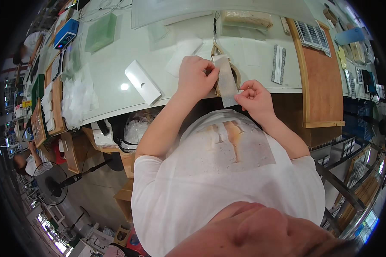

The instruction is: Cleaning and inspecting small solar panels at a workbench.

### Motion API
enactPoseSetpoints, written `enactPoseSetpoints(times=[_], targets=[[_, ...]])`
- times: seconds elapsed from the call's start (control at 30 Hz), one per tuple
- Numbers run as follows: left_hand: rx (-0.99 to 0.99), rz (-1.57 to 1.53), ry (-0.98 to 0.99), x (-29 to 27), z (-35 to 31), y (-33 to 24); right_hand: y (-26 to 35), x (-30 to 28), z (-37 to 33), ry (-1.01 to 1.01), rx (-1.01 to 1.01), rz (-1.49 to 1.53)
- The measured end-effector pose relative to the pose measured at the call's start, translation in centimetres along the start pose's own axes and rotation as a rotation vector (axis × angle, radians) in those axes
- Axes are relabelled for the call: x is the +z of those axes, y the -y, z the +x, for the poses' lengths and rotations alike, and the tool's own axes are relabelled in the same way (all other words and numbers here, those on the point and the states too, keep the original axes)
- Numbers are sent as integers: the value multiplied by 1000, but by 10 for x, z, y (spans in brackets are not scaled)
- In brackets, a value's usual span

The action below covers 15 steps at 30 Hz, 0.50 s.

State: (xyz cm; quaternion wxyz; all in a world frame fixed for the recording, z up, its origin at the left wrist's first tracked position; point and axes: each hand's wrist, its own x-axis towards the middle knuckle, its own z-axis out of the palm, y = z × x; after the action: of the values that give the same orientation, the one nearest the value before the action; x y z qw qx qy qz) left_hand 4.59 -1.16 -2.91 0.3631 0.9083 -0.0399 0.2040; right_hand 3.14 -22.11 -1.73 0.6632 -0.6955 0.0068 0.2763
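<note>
My left hand (pixel 196 78) is closed, with thumb and fingertips pinching the upper left edge of a narrow, greyish translucent sleeve (pixel 227 83). At the sleeve's lower right corner, the thumb and fingers of my right hand (pixel 256 101) are closed on it too. The sleeve hangs slanted over the table's front edge, in front of my chest. Behind it, partly hidden, lies a roll of tape (pixel 237 73) with a brown rim. A white rectangular box (pixel 142 82) with a small dark mark rests left of my left forearm.
A slotted grey strip (pixel 278 64) lies right of my hands. Farther right stands a wooden board (pixel 319 81). Clear plastic bags (pixel 78 100) and a stack of greenish sheets (pixel 101 33) are at the left, near a blue device (pixel 66 33). A fan (pixel 51 183) stands on the floor.
</note>
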Motion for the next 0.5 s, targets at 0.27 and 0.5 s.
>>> enactPoseSetpoints(times=[0.27, 0.5], targets=[[1, -8, -2, 2, -2, 3, -4, 4, -1, -36, -73, -107], [-38, 30, 46, 2, -3, 2, -3, 5, -1, -44, -75, -140]])
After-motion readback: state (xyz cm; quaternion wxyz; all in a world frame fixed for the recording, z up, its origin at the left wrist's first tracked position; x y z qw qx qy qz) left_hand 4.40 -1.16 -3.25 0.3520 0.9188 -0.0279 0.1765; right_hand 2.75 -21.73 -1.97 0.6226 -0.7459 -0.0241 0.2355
